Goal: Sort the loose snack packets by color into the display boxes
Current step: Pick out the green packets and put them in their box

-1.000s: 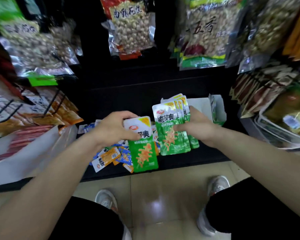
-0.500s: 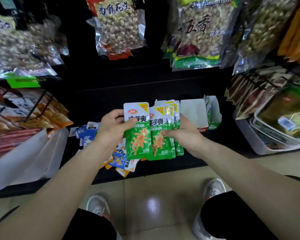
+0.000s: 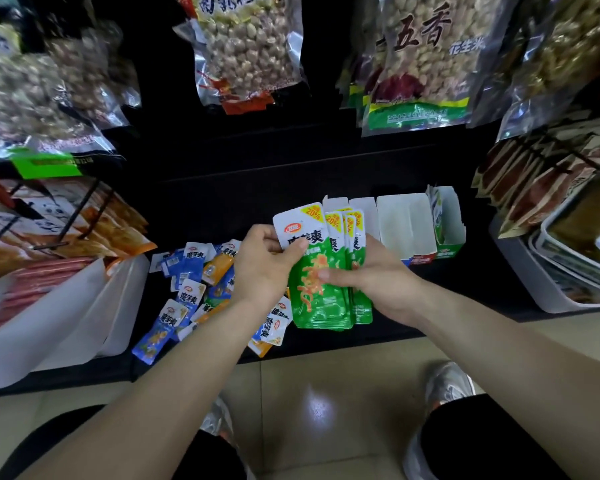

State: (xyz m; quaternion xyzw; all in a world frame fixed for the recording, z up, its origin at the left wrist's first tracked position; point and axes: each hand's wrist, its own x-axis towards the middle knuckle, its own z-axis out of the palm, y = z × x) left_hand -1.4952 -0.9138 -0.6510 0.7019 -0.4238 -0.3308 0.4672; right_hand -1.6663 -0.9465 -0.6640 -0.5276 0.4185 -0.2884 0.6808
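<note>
Both hands hold a stack of green snack packets upright above the dark shelf. My left hand pinches the front packet at its white top, thumb across the label. My right hand grips the stack from the right side, its fingers curled over the front. Loose blue and orange packets lie scattered on the shelf to the left, partly hidden by my left forearm. Behind the stack stand white display boxes; the right one with a green front holds a green packet or two.
Large bags of nuts hang above the shelf. A white box of sausages sits at the left and white tubs at the right. The tiled floor and my shoes are below the shelf edge.
My left hand brought its single green packet rightward and up onto the front of the stack in my right hand. Both hands now hold one joined stack.
</note>
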